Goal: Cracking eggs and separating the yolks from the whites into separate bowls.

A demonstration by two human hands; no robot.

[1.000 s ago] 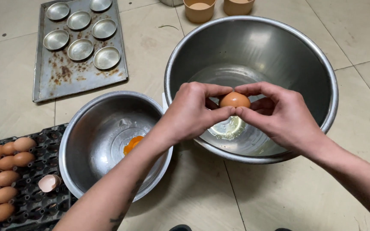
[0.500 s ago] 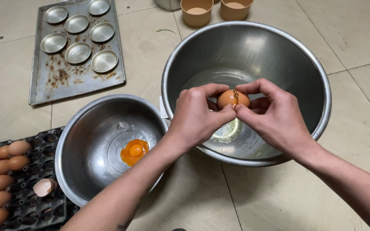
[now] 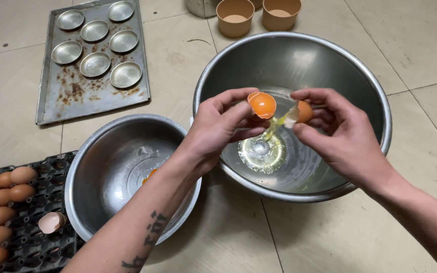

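My left hand (image 3: 218,129) holds one half of a brown eggshell (image 3: 262,104) with the orange yolk sitting in it. My right hand (image 3: 342,134) grips the other shell half (image 3: 303,111). Both hands hover over the large steel bowl (image 3: 375,96). A strand of egg white (image 3: 273,126) stretches down from between the halves to a pool of egg white (image 3: 261,151) at the bowl's bottom. A smaller steel bowl (image 3: 94,167) to the left holds a yolk (image 3: 148,175), partly hidden by my left forearm.
A dark egg tray (image 3: 41,212) at lower left carries several brown eggs (image 3: 6,194) and a broken shell (image 3: 51,222). A metal baking sheet (image 3: 72,93) with several small round tins lies at upper left. Two tan cups (image 3: 234,17) stand at the top.
The whole egg held between both hands has been cracked and pulled apart into two halves. The yolk now sits in the left half and white runs into the large bowl.
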